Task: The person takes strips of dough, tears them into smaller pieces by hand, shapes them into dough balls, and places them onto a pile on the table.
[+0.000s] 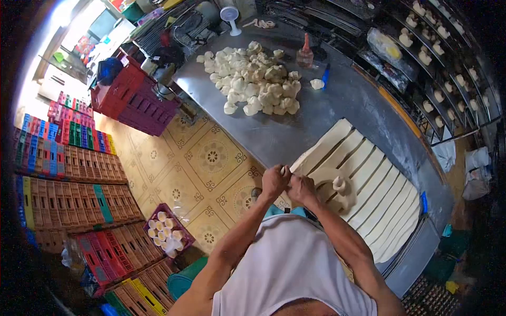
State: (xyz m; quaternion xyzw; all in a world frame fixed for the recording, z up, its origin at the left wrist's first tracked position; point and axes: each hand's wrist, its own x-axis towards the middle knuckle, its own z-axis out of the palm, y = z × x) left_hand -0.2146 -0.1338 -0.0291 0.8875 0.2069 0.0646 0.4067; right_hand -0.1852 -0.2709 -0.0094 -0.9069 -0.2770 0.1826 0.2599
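My left hand (275, 181) and my right hand (302, 189) meet at the near left edge of the metal table (263, 139). Both have curled fingers, close together; what they pinch is too small to make out. Just to their right lies a wide sheet of dough (387, 195) cut into long parallel strips. A loose length of dough (340, 184) is coiled on top of the strips beside my right hand. Farther back on the table rests a large heap of dough pieces (253, 79). One single piece (317, 84) sits apart, near a blue tool (326, 76).
A bottle with a red nozzle (304, 55) and a small white fan (230, 20) stand toward the back. Racks with dough pieces (448, 58) rise at the right. Stacked crates (79, 200) line the left, with a crate of white cups (166, 231) on the floor.
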